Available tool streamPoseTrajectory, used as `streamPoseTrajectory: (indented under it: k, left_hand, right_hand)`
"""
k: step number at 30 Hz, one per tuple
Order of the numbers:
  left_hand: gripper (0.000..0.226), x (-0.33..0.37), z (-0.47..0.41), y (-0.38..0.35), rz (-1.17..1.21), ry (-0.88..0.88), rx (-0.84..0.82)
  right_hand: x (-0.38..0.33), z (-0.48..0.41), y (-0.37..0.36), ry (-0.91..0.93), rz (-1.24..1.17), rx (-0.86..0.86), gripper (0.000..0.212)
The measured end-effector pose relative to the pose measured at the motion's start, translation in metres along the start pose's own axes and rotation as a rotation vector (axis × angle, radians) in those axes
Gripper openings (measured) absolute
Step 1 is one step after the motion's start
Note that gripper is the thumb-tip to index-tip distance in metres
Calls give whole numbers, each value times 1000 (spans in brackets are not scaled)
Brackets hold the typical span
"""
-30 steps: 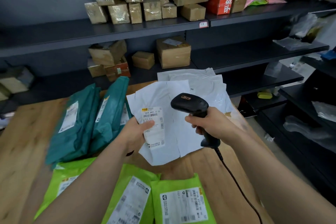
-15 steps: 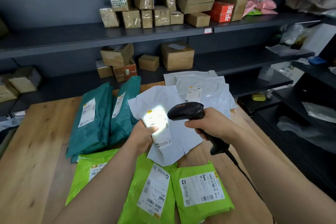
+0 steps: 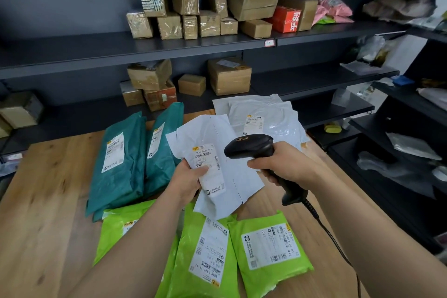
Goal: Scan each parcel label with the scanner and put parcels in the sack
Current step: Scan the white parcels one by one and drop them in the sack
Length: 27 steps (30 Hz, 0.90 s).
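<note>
My left hand [image 3: 187, 180] holds a flat white parcel [image 3: 239, 178] up above the wooden table [image 3: 46, 201], thumb pressed on its label [image 3: 209, 164]. In my right hand [image 3: 280, 163] is the black corded scanner [image 3: 251, 146], gripped by its handle, its head pointing left at that label from close by. No scan light shows on the label. Two teal parcels [image 3: 118, 167] lie at the left of the table, three bright green parcels [image 3: 271, 249] lie nearest me, and more white parcels [image 3: 266, 116] lie at the far edge. No sack is in view.
Dark shelves [image 3: 72, 48] run behind the table and carry several taped cardboard boxes [image 3: 251, 0] and a red box [image 3: 286, 19]. More shelving with bags stands at the right. The scanner cable [image 3: 333, 237] trails toward me over the table's right side.
The bright scan light that lit the label half a second ago is gone. Both hands hold the parcel and scanner much as before; the camera view has shifted slightly.
</note>
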<state>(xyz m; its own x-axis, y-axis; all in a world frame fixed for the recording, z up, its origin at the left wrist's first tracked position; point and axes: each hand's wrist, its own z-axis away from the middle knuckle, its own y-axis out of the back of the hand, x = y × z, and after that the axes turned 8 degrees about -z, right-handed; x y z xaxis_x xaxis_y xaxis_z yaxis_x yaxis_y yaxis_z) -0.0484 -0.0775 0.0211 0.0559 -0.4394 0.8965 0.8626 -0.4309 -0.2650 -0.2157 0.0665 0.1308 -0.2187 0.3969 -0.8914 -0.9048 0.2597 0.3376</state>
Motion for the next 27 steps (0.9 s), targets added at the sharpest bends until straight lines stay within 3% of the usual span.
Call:
streamPoseTrajectory:
  k: [6, 12, 16, 20, 25, 27]
  left_hand:
    - [36, 13, 4, 1, 4, -7, 0]
    - [32, 44, 35, 10, 28, -103, 7]
    - [31, 57, 76, 25, 60, -130, 41]
    - [48, 57, 124, 48, 80, -178, 86]
    - [44, 51, 194, 83, 95, -224, 147]
    - [30, 46, 219, 104, 72, -218, 240]
  right_hand:
    - [0, 5, 3, 56, -86, 44, 14]
    - [6, -2, 8, 54, -243, 51, 23]
    - [8, -2, 1, 21, -341, -38, 22]
    - [13, 2, -19, -6, -440, -140, 19]
    - [15, 21, -71, -87, -596, -296, 18]
    - [14, 29, -97, -62, -570, -351, 22]
